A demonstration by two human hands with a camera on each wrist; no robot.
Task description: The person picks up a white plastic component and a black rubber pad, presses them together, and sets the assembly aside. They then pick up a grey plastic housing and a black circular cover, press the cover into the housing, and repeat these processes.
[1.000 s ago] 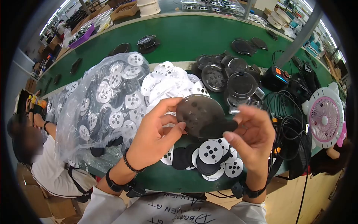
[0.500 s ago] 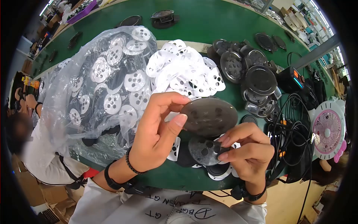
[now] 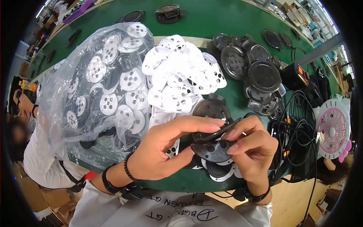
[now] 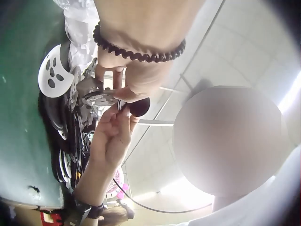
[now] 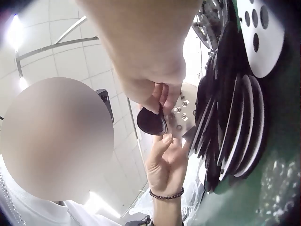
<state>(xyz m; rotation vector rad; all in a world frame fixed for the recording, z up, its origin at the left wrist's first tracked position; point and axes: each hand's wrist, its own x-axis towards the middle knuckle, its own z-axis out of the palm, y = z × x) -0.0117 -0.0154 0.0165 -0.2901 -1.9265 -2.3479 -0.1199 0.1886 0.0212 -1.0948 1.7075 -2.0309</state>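
Two bare hands meet above the near edge of a green desk (image 3: 181, 30), seen from a head camera looking down. The left hand (image 3: 162, 151) has its grip closed in a pinch, fingers on top and thumb beneath, on a thin dark round plate (image 3: 217, 132) that is tilted nearly edge-on. The right hand (image 3: 253, 149) pinches a second dark grey round disc with holes (image 3: 215, 149), held just under the first plate and touching it or nearly so. Both pieces sit in the air between the two hands, directly over a small stack of black and white perforated discs (image 3: 221, 170) lying on the desk. Behind the hands is a heap of white perforated discs (image 3: 181, 75). To the left lies a clear plastic bag (image 3: 98, 87) filled with more black and white discs. To the right rear is a cluster of black round housings (image 3: 253, 75), then a tangle of black cables (image 3: 298, 125) and a small pink and white fan (image 3: 332, 126). Another seated person (image 3: 34, 151) is at the far left edge.
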